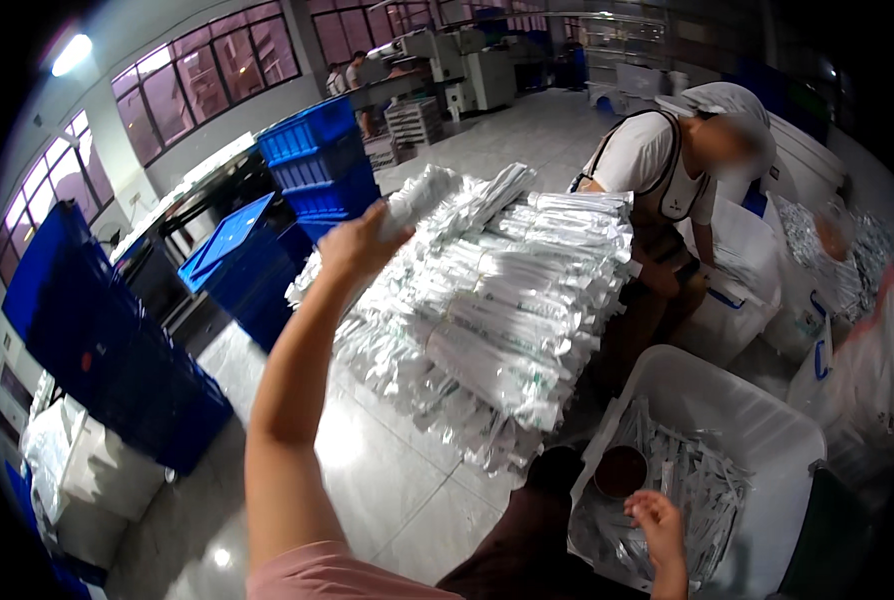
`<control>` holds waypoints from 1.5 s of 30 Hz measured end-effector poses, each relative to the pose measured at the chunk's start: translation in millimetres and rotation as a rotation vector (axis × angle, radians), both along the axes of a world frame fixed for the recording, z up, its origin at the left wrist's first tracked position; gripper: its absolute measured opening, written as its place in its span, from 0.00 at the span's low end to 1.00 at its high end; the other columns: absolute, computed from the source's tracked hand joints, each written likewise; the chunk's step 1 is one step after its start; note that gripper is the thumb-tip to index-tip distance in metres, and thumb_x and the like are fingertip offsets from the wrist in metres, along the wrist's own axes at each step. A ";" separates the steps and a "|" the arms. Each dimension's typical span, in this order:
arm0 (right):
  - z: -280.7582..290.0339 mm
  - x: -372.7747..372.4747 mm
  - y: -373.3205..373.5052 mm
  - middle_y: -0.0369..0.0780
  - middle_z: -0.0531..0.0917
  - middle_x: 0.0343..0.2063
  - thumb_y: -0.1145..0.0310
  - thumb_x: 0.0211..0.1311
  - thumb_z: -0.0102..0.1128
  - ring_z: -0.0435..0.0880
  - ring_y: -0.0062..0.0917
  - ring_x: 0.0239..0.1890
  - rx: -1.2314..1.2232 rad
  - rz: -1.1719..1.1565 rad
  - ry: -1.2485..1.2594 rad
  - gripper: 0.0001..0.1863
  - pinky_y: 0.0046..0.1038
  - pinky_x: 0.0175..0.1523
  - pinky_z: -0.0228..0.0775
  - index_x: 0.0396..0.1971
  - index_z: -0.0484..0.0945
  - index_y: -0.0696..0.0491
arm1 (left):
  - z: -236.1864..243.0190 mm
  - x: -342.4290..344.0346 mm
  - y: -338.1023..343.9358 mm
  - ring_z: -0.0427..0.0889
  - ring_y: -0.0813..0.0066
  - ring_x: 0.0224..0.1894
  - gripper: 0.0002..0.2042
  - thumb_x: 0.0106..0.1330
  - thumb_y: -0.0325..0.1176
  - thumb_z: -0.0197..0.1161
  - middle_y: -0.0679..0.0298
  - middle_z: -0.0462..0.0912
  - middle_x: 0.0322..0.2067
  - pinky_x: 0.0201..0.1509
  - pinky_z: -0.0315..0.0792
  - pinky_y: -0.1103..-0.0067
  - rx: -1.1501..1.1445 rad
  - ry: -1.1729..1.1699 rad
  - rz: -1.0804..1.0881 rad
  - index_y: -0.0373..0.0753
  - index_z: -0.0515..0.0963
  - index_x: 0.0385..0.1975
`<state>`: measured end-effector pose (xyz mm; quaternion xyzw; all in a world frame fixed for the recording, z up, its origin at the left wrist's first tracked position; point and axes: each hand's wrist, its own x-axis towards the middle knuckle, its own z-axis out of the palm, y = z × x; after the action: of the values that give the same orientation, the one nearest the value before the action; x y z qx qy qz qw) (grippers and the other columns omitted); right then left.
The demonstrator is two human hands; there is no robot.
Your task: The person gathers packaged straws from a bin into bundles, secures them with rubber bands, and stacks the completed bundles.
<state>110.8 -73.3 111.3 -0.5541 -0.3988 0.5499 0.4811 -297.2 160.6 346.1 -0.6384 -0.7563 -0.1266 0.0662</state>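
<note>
While left hand [362,245] clamps bundle [429,198] atop white-packet pile [487,310], right hand [657,525] hangs half-curled.

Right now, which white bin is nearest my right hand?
The white bin with the round brown item, below your right hand; the other bins stand farther off, near the co-worker.

- A plain pink short sleeve [342,578], softly creased, ending above the left elbow.
- A bare left forearm [292,400] and bare left hand [357,245].
- A bare right hand [659,520] and wrist.
- Dark, brownish legwear [502,540] in plain cloth.
- At its far end, a rounded black shape [557,470], too dark to make out.
</note>
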 end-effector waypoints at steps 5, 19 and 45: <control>-50.6 -6.8 -21.4 0.40 0.79 0.30 0.73 0.53 0.55 0.77 0.20 0.32 -0.134 0.046 0.039 0.12 0.19 0.34 0.68 0.38 0.71 0.60 | -75.5 -9.7 57.0 0.73 0.55 0.46 0.32 0.55 0.63 0.43 0.49 0.75 0.39 0.48 0.63 0.66 -0.218 0.120 -0.036 0.49 0.58 0.56; -113.7 43.0 0.0 0.40 0.79 0.30 0.68 0.51 0.57 0.78 0.27 0.33 -0.099 -0.178 -0.482 0.12 0.25 0.37 0.69 0.35 0.73 0.57 | -97.8 -44.8 119.7 0.76 0.57 0.38 0.28 0.53 0.53 0.53 0.53 0.75 0.37 0.42 0.68 0.67 -0.055 0.285 -0.155 0.41 0.66 0.50; -239.7 186.5 -34.2 0.50 0.78 0.32 0.44 0.32 0.66 0.77 0.36 0.37 -0.740 0.267 -0.589 0.37 0.30 0.42 0.67 0.31 0.73 0.65 | -420.3 332.6 -181.7 0.74 0.67 0.38 0.17 0.59 0.34 0.53 0.55 0.74 0.37 0.44 0.69 0.78 -1.379 -1.057 -0.204 0.27 0.66 0.42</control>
<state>297.4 -107.5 -128.4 -0.7639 -0.3632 0.5316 0.0442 35.4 -21.1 -74.2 -0.4584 -0.5350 0.0745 -0.7058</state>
